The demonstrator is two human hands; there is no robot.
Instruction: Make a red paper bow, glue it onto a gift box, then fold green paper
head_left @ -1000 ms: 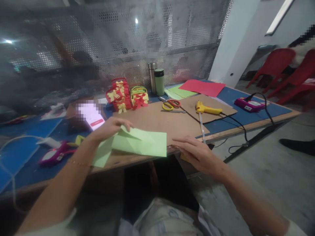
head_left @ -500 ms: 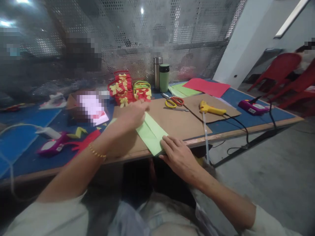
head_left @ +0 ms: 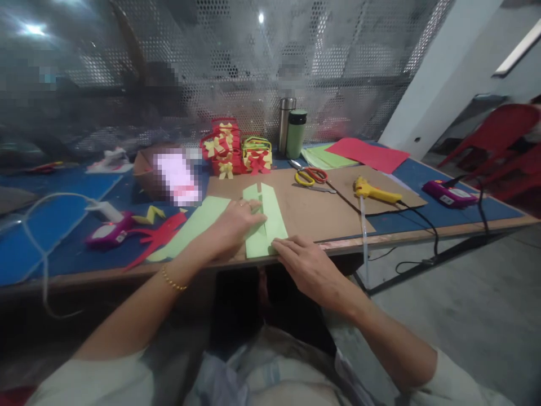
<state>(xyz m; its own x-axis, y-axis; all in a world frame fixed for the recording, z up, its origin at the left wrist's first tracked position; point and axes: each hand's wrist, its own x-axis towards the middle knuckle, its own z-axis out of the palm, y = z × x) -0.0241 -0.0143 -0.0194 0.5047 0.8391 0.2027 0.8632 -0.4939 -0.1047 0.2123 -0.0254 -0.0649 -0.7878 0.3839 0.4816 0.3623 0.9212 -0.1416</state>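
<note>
A light green sheet of paper [head_left: 276,217], folded into a long strip with a seam down its middle, lies at the table's front edge. My left hand [head_left: 236,223] rests over its left half, fingers bent and pressed on the paper near the seam. At the near right corner, my right hand [head_left: 306,265] has its fingers together on the paper's edge; its thumb is mostly hidden. Another light green sheet [head_left: 194,223] lies flat to the left, partly under my left forearm. Brown cardboard [head_left: 321,214] is beneath the folded paper.
Scissors [head_left: 310,176] and a yellow glue gun [head_left: 376,192] with a cord lie right. Behind are red paper baskets [head_left: 224,146], a green tumbler [head_left: 296,135] and red sheets [head_left: 367,153]. A lit phone [head_left: 177,177], purple device [head_left: 110,231] and red paper scraps [head_left: 163,234] are left.
The folded paper has turned from slanting to nearly straight away from me. My left hand has come down from its far end to its middle. The view has shifted left.
</note>
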